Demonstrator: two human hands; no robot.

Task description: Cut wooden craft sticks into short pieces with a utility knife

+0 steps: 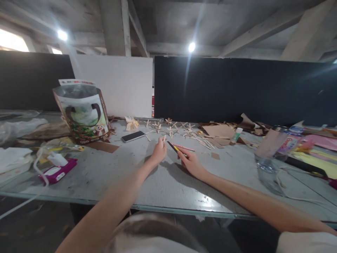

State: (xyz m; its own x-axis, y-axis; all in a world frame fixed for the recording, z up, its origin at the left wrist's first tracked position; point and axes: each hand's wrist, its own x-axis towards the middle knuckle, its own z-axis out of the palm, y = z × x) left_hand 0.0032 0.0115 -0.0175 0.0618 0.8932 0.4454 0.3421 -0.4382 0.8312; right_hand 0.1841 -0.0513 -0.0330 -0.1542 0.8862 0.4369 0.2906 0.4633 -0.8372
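My left hand (159,151) is out over the middle of the grey table (163,182), fingers pinched on a small pale wooden stick (164,139). My right hand (190,162) lies just to its right, fingers curled round a black and yellow cutter (173,147). A pink pencil (184,147) lies on the table right beside that hand. Beyond both hands lie several little star shapes made of sticks (171,129) and loose sticks (205,142).
A black phone (133,136) lies left of the stars. A printed bag (83,112) stands at back left, a pink wipes pack (56,172) near the left edge. Cardboard scraps (218,131), a glue stick (236,135), a clear cup (268,151) and coloured papers (316,154) fill the right.
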